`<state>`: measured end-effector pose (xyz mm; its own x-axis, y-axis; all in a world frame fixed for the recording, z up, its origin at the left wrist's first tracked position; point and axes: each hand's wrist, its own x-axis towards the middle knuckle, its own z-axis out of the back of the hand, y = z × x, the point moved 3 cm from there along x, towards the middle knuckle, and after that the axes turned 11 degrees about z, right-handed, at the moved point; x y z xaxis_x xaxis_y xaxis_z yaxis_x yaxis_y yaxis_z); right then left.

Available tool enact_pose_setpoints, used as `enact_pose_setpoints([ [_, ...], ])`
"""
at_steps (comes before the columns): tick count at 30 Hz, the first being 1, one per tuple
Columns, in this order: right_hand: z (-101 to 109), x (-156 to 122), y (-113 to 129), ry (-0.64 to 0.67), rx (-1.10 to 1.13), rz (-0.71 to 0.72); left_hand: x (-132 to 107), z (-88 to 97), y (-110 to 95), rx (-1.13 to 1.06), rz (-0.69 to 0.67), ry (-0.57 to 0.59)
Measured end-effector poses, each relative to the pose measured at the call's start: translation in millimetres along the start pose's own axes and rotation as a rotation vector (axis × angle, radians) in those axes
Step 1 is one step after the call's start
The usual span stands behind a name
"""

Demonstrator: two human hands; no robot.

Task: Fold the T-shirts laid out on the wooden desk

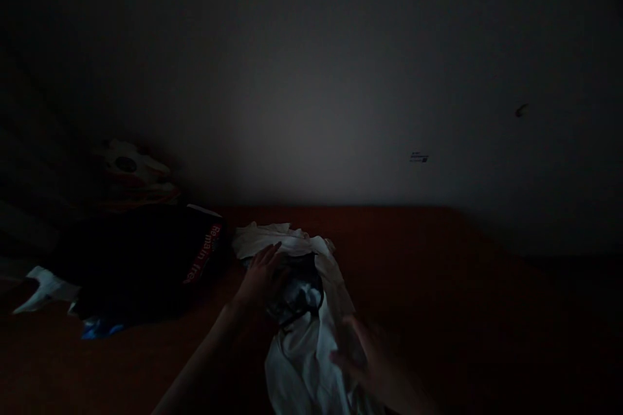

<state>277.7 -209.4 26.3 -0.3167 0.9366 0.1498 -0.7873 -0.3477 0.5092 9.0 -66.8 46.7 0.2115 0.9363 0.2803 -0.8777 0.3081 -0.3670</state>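
Observation:
A crumpled white garment [304, 363] lies on a reddish-brown surface, its upper end bunched toward the wall. On its middle sits a dark cloth piece [299, 288] with pale patches and a dark strap or cord. My left hand [260, 275] rests over the left edge of both, fingers stretched out and lying on the cloth. Lower down, my right hand [367, 356] is at the white garment's right edge, with thumb and fingers apart. The light is dim, and the right hand is slightly blurred.
To the left lies a pile of dark clothes [141, 259] with red and white lettering; white and blue cloth shows beneath. Behind it is a white and orange bundle [134, 168]. A grey wall [311, 91] with a small label [418, 157] and a hook [520, 110] borders the wooden-looking surface [413, 259].

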Motion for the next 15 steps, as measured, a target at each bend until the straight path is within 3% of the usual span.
enact_pose_setpoints([
  [3, -15.4, -31.5, -11.9, 0.145, -0.055, 0.062, 2.0, -17.7, 17.2, 0.211, 0.098, 0.06],
  [5, -7.5, -32.1, -25.0, 0.162, -0.06, 0.093, -10.3, -18.3, 18.6, 0.287, 0.136, 0.067],
  [7, 12.9, -21.0, -45.8, 0.097, -0.079, 0.118, -26.3, -9.9, 16.2, 0.335, 0.165, 0.065],
  [10, 45.2, -0.1, -88.0, -0.1, -0.134, 0.118, -42.0, 9.0, 15.2, 0.391, 0.207, 0.098],
  [15, 52.7, 14.5, -137.4, -0.319, -0.144, 0.05, -23.5, 19.8, 24.3, 0.359, 0.196, 0.088],
])
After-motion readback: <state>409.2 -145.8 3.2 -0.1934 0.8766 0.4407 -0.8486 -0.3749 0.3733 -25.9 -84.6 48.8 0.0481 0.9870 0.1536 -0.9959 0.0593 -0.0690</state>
